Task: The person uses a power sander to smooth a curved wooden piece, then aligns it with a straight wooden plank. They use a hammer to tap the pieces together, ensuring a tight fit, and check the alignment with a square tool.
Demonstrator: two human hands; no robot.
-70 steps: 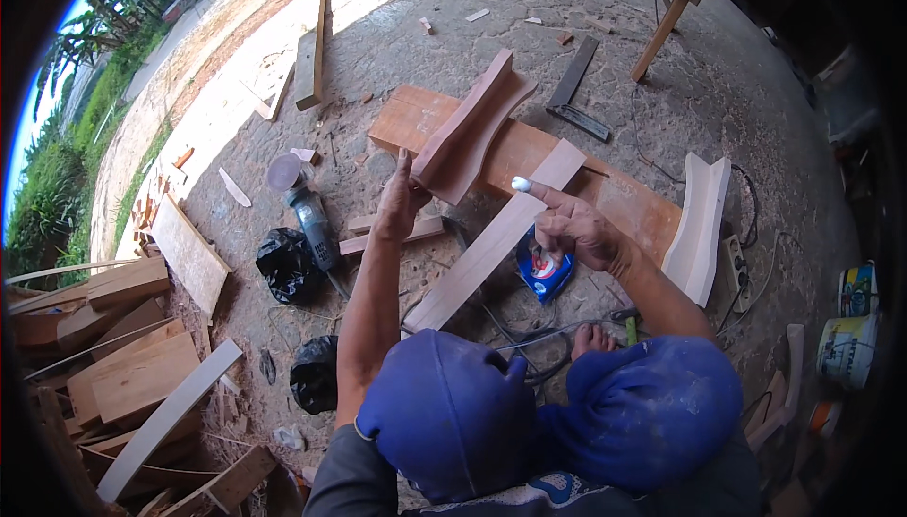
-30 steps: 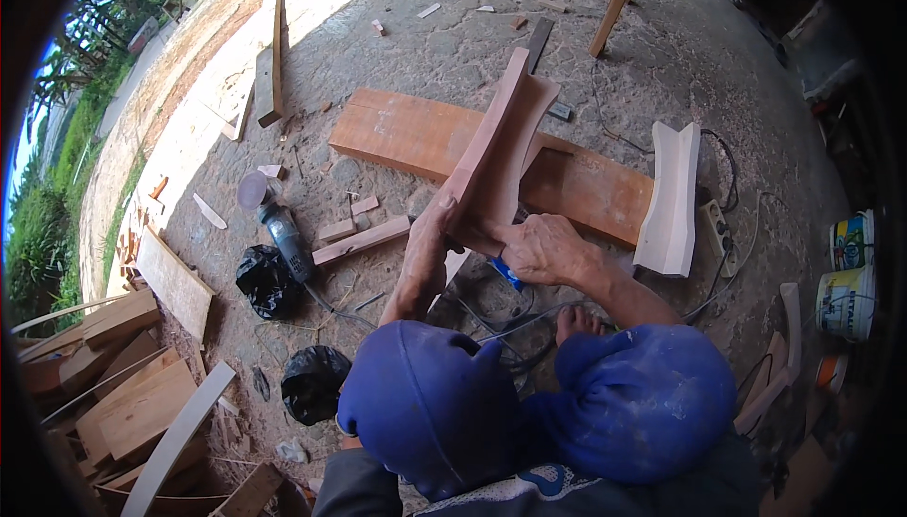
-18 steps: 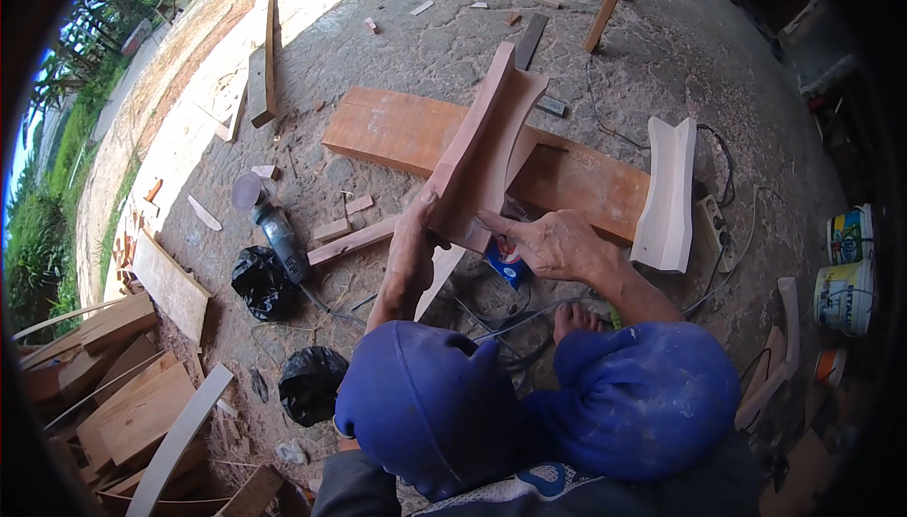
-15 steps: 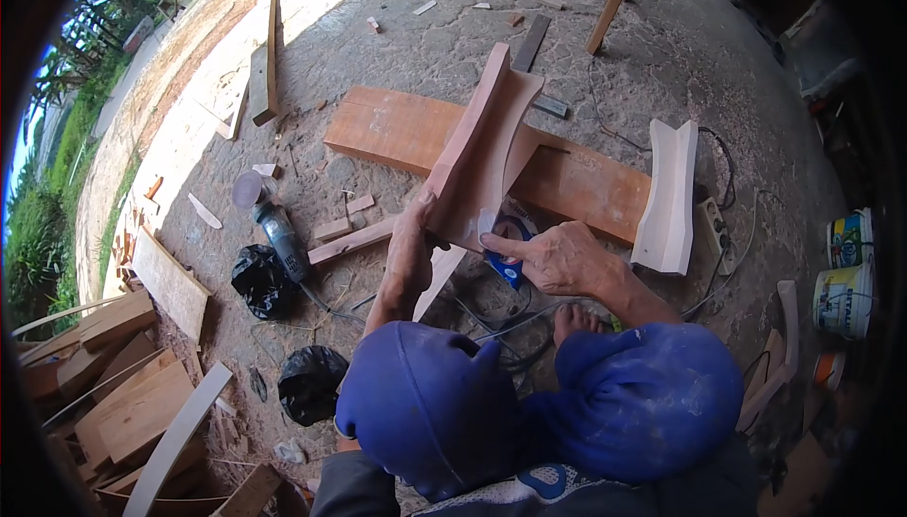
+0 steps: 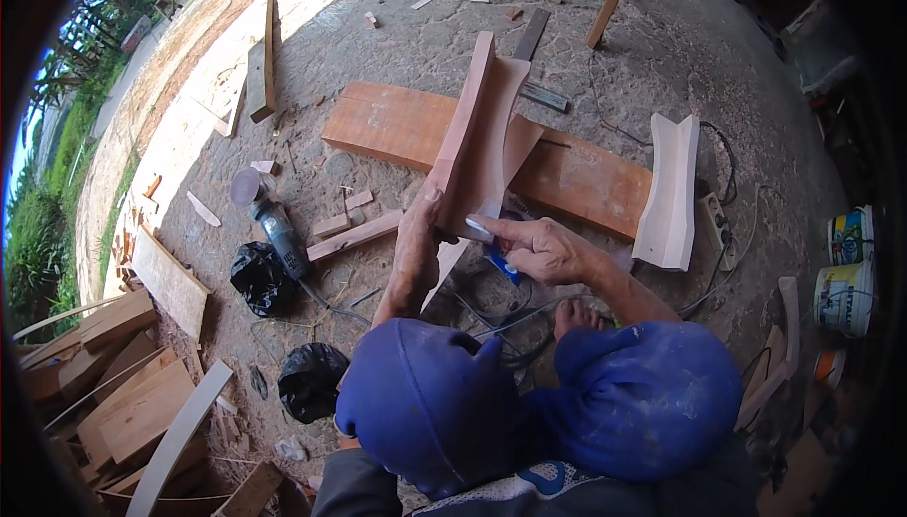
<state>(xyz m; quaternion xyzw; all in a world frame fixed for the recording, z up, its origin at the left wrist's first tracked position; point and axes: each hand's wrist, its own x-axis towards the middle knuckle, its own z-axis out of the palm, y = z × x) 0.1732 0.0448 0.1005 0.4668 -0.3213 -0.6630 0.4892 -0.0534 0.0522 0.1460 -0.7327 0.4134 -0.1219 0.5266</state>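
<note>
My left hand [image 5: 419, 238] is wrapped round the near end of a curved, angled wooden piece [image 5: 479, 153], which slants up and away from me. My right hand [image 5: 550, 251] has its index finger stretched out, with white paste on the tip, at the piece's near edge. Its other fingers are curled and appear to hold nothing. A small blue object [image 5: 507, 270] shows partly beneath that hand; its kind is hidden. Under the held piece lies a thick reddish-brown board [image 5: 595, 185]. A similar pale curved piece [image 5: 667, 194] rests at the board's right end.
An angle grinder [image 5: 274, 224] lies left, beside black plastic bags [image 5: 266, 279]. Cables and a power strip [image 5: 715, 220] are on the right. Offcuts [image 5: 123, 413] pile up at lower left. Paint buckets [image 5: 844, 298] stand far right. A wooden leg [image 5: 614, 2] rises at the back.
The wooden piece has tilted slightly left and upward in my left hand. My right index finger has shifted a little left and up along its near edge, and the blue object is more covered.
</note>
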